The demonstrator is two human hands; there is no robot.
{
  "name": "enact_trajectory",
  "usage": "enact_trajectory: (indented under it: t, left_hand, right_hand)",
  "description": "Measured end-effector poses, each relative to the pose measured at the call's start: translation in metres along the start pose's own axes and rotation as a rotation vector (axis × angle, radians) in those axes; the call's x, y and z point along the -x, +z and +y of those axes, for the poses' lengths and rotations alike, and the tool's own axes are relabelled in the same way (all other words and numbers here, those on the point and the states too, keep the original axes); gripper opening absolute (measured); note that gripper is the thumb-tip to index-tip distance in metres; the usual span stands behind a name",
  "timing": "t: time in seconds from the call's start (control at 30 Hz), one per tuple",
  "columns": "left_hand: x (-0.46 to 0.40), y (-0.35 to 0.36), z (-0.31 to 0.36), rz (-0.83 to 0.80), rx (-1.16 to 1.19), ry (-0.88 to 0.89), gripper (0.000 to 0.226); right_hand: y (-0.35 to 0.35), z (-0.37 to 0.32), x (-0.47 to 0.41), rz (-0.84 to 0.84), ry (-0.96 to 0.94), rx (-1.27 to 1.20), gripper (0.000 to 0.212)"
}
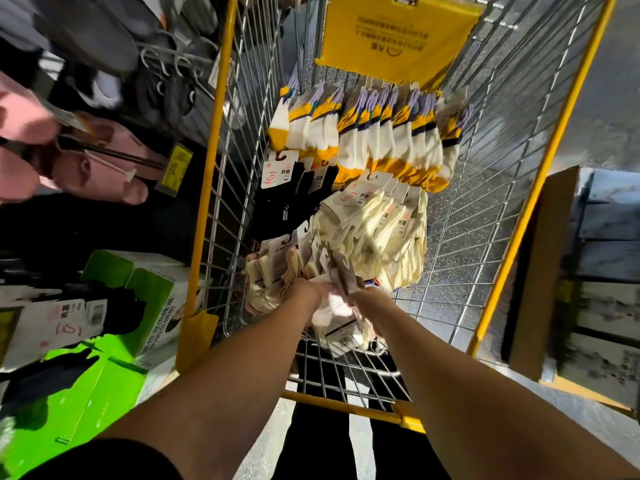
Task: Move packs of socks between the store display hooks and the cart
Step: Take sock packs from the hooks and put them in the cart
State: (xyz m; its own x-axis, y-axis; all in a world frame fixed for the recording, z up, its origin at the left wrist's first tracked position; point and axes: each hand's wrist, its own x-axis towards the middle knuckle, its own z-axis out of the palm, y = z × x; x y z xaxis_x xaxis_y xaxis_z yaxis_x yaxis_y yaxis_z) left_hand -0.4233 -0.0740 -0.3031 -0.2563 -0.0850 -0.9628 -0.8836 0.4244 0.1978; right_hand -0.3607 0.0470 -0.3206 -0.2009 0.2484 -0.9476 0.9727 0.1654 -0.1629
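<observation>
Both my arms reach down into the wire cart (221, 188) with yellow posts. My left hand (306, 292) and my right hand (369, 303) together grip a bunch of pale sock packs (337, 318) at the cart's near end. Their card hooks stick up between the hands. Farther in lie cream sock packs (388, 230), black sock packs (287, 202) and a row of white-and-yellow sock packs (381, 140). More beige packs (270, 275) sit just left of my left hand. A display hook (114, 154) with pink socks juts out at the left.
A yellow sign (398, 32) hangs on the cart's far wall. Green and white boxes (138, 296) stand on the shelf at the lower left, dark socks on hooks (166, 71) above them. A wooden shelf unit (554, 271) flanks the cart's right side.
</observation>
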Motion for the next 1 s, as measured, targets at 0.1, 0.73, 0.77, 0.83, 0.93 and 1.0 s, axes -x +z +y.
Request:
enact_trajectory:
  t: [0.1,0.73,0.77,0.83,0.93,1.0]
  left_hand:
    - [0.019,-0.015,0.001,0.059,-0.040,0.026,0.076]
    - [0.016,-0.080,0.005,-0.051,0.112,0.302,0.022]
    - [0.019,-0.081,0.006,-0.079,0.156,0.305,0.018]
    - [0.025,-0.081,0.007,-0.125,0.216,0.318,0.017]
    - [0.044,-0.082,0.013,-0.192,0.230,0.349,0.013]
    - [0.059,-0.085,0.020,-0.239,0.281,0.369,0.018]
  right_hand:
    - [-0.006,-0.004,0.019,-0.054,-0.047,-0.151,0.032]
    - [-0.028,-0.054,0.035,-0.502,-0.373,-0.420,0.024]
    - [-0.030,-0.054,0.035,-0.508,-0.392,-0.433,0.030]
    - [-0.036,-0.054,0.042,-0.509,-0.421,-0.431,0.038]
    - [-0.048,-0.057,0.054,-0.500,-0.461,-0.441,0.030]
    - [-0.059,-0.061,0.065,-0.509,-0.485,-0.474,0.030]
